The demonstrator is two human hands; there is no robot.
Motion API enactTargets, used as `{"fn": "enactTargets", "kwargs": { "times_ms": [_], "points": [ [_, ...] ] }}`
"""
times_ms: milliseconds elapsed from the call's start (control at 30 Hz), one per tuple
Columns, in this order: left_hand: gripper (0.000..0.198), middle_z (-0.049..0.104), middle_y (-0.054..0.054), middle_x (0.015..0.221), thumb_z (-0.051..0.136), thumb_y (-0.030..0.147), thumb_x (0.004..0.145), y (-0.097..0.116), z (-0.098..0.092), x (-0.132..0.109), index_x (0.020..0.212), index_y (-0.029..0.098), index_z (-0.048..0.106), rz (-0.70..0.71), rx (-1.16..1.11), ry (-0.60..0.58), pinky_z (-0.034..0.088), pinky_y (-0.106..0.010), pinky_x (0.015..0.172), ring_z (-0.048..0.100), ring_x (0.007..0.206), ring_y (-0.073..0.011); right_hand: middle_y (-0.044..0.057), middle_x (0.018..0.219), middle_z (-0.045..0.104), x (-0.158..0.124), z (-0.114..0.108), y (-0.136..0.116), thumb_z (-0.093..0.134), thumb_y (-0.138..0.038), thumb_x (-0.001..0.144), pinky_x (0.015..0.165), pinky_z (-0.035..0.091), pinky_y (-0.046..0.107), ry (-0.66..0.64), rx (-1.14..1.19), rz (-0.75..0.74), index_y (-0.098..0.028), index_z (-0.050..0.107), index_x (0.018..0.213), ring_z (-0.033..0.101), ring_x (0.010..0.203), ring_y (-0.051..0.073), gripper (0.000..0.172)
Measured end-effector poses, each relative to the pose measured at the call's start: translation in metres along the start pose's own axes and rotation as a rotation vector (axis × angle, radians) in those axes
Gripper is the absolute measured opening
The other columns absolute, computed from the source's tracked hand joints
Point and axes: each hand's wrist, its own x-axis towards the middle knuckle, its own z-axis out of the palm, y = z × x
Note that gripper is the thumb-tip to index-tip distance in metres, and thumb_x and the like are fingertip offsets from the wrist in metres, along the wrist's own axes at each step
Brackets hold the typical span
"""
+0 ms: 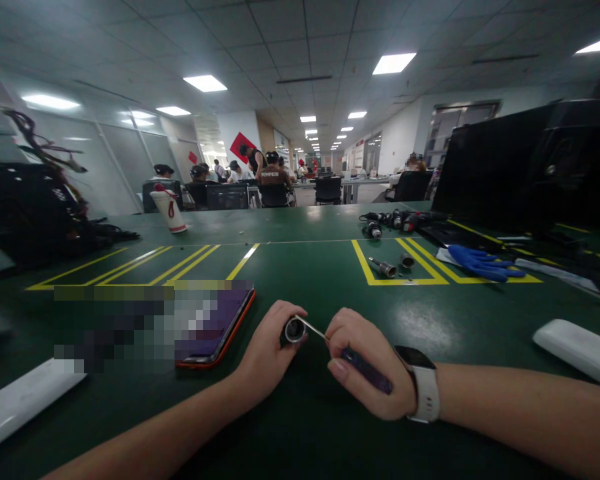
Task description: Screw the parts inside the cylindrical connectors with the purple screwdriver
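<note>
In my left hand (266, 350) is a short, hollow metal cylinder (295, 331), gripped by the fingers with its round open end facing me. My right hand (363, 333) is wrapped around the dark, bluish handle of a screwdriver (367, 371). The thin shaft slants up and left, and its tip meets the cylinder's upper rim; whether it is inside the opening I cannot tell. Beyond my right hand, a metal cylindrical part with a thin stem (383, 267) lies inside a yellow-taped box, beside a small metal cap (407, 261).
A purple, orange-edged tablet-like object (230, 320) lies left of my left hand. Blue gloves (483, 262) and several cabled metal parts (375, 229) sit at the back right. White objects flank both sides, a cup (170, 210) stands far left, and people sit beyond the green table (300, 267).
</note>
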Motion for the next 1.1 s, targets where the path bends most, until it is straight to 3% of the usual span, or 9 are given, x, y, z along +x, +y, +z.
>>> {"fn": "enactTargets", "kwargs": {
  "times_ms": [133, 333, 567, 833, 1100],
  "points": [
    [0.009, 0.052, -0.001, 0.081, 0.054, 0.011, 0.071, 0.0, 0.0, 0.003, 0.073, 0.019, 0.051, 0.01, 0.023, -0.023, 0.045, -0.029, 0.069, 0.052, 0.077, -0.0168, 0.002, 0.067, 0.051, -0.003, 0.004, 0.001, 0.038, -0.021, 0.083, 0.064, 0.037, 0.032, -0.069, 0.017, -0.019, -0.02, 0.042, 0.072, 0.047, 0.066, 0.016, 0.012],
    [0.006, 0.055, 0.002, 0.071, 0.054, 0.014, 0.071, 0.003, 0.001, 0.001, 0.072, 0.019, 0.051, -0.092, 0.012, -0.119, 0.042, -0.026, 0.061, 0.052, 0.069, -0.0155, 0.002, 0.067, 0.051, -0.002, 0.007, -0.001, 0.039, -0.019, 0.084, 0.062, 0.035, 0.031, -0.132, -0.053, 0.061, -0.019, 0.043, 0.07, 0.045, 0.065, 0.016, 0.014],
    [0.007, 0.054, 0.0, 0.074, 0.053, 0.012, 0.07, 0.003, 0.001, 0.001, 0.071, 0.019, 0.051, -0.057, 0.072, -0.184, 0.041, -0.028, 0.065, 0.051, 0.075, -0.0177, 0.001, 0.066, 0.048, -0.003, 0.01, -0.002, 0.04, -0.018, 0.084, 0.061, 0.033, 0.029, -0.111, -0.078, 0.182, -0.019, 0.043, 0.068, 0.042, 0.063, 0.015, 0.017],
    [0.007, 0.052, 0.001, 0.073, 0.052, 0.014, 0.074, 0.001, 0.001, 0.0, 0.07, 0.019, 0.05, -0.037, 0.056, -0.207, 0.041, -0.027, 0.065, 0.05, 0.073, -0.0165, -0.002, 0.057, 0.043, 0.005, 0.006, 0.004, 0.039, -0.028, 0.087, 0.056, 0.035, 0.025, -0.034, 0.36, 0.534, -0.017, 0.044, 0.059, 0.043, 0.056, 0.012, 0.031],
    [0.006, 0.052, 0.0, 0.073, 0.055, 0.013, 0.073, 0.002, -0.001, 0.002, 0.072, 0.017, 0.051, -0.115, 0.01, -0.216, 0.039, -0.026, 0.062, 0.05, 0.071, -0.0157, -0.002, 0.057, 0.048, 0.005, 0.008, 0.016, 0.042, -0.024, 0.085, 0.06, 0.037, 0.026, 0.024, 0.6, 0.636, -0.016, 0.051, 0.062, 0.046, 0.057, 0.012, 0.026]
  ]
}}
